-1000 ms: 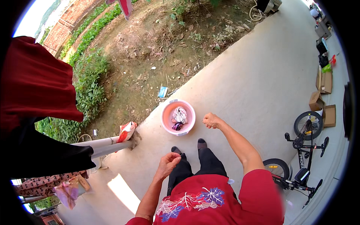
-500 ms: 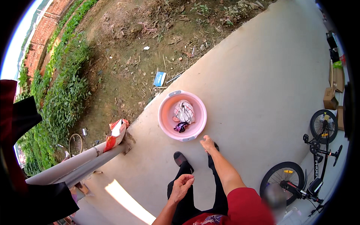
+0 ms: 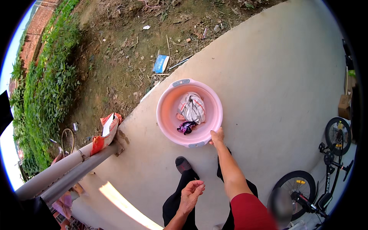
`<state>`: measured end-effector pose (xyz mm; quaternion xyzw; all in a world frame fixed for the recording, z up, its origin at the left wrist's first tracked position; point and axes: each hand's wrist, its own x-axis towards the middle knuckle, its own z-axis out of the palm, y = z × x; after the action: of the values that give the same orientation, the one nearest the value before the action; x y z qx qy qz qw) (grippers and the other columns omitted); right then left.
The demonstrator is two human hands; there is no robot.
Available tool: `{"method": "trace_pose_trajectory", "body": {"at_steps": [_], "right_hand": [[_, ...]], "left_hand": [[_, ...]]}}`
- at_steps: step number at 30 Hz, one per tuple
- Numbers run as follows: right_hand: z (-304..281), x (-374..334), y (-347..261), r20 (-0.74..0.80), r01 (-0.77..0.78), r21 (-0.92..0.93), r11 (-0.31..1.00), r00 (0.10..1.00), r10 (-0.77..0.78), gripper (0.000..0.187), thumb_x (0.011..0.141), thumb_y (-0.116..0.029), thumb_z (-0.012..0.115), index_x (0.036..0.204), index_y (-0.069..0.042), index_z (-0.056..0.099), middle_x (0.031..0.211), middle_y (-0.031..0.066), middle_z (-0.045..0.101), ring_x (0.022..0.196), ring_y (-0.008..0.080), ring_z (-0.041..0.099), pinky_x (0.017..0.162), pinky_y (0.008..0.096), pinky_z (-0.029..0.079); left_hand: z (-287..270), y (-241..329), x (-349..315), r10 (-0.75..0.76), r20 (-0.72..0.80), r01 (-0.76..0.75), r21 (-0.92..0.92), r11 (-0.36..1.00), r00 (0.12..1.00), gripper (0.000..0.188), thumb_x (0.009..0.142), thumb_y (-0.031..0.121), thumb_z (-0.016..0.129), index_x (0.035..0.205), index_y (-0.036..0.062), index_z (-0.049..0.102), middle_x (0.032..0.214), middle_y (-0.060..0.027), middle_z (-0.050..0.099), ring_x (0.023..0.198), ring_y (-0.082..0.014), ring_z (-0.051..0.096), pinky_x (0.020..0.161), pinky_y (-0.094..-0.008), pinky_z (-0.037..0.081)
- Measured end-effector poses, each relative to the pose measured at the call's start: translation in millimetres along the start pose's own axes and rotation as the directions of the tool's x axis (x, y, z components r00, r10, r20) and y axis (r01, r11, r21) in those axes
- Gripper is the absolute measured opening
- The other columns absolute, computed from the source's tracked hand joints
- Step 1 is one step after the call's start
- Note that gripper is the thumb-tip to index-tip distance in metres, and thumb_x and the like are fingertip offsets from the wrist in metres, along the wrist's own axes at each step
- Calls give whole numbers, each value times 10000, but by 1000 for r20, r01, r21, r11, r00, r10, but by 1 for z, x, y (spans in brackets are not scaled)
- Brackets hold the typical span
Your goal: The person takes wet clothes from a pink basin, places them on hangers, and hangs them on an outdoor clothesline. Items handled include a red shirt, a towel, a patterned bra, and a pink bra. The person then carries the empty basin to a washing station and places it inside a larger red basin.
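A round pink plastic basin (image 3: 163, 124) with grey handle patches on its rim stands on the concrete in front of my feet. Inside lie a crumpled white cloth (image 3: 193, 109) with red stripes and a small dark purple patterned cloth (image 3: 186, 127). My right hand (image 3: 217, 137) is closed on the basin's near right rim, its fingertips partly hidden. Closer to my body, my left hand (image 3: 191, 194) hangs above my left leg, loosely closed with thumb and fingers together. It is apart from the basin, and nothing shows in it.
A metal pipe railing (image 3: 65, 168) with a red and white bag (image 3: 107, 134) on its end lies to the left. Bare soil (image 3: 115, 73) borders the concrete at far left. A black bicycle (image 3: 326, 176) and a cardboard box (image 3: 344, 106) are at right.
My right hand has reached forward and taken hold of the basin's rim. The basin appears larger and nearer in view. My left hand has shifted slightly, staying closed.
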<state>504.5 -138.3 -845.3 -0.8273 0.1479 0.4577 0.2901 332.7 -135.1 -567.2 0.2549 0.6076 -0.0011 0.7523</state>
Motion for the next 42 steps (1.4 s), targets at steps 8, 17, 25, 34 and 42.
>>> {"method": "trace_pose_trajectory", "body": {"at_steps": [8, 17, 25, 34, 42], "right_hand": [[-79, -11, 57, -261, 61, -470, 880, 943, -205, 421, 723, -97, 585, 1119, -67, 444, 1105, 151, 514, 953, 349, 532, 740, 466, 471], [-24, 7, -15, -45, 434, -616, 657, 813, -580, 613, 751, -107, 561, 1301, -121, 291, 1175, 148, 474, 1071, 346, 471, 836, 473, 425], [-15, -9, -44, 105, 267, -681, 682, 957, -269, 345, 702, -262, 557, 997, -87, 595, 1069, 177, 544, 1016, 348, 509, 840, 471, 412], [-114, -155, -86, 592, 400, 167, 901, 691, -416, 247, 646, -170, 534, 784, 21, 609, 601, 33, 533, 537, 122, 493, 510, 250, 395], [-226, -429, -166, 854, -69, 509, 858, -84, -513, 336, 733, -334, 599, 785, -9, 529, 941, 72, 497, 848, 147, 469, 769, 239, 349]], "left_hand": [[0, -22, -9, -52, 7, 51, 36, 998, 999, 193, 848, 164, 603, 986, 33, 573, 890, -43, 614, 802, -112, 584, 694, -240, 472], [1, -28, -2, -40, -2, 40, -13, 999, 999, 202, 850, 167, 601, 996, 29, 573, 888, -44, 612, 813, -115, 582, 711, -244, 471], [-1, -21, -17, -77, 0, 77, -58, 995, 997, 222, 857, 180, 590, 1015, 27, 564, 903, -44, 605, 817, -117, 580, 715, -247, 473], [9, 13, -87, -51, 9, 51, -90, 995, 999, 304, 868, 231, 570, 1105, 52, 504, 973, -45, 581, 836, -133, 575, 717, -270, 468], [22, 76, -142, 124, 425, 261, -734, 627, 897, 685, 845, 592, 363, 1340, 122, 296, 1214, -168, 455, 1070, -335, 487, 900, -521, 385]]}}
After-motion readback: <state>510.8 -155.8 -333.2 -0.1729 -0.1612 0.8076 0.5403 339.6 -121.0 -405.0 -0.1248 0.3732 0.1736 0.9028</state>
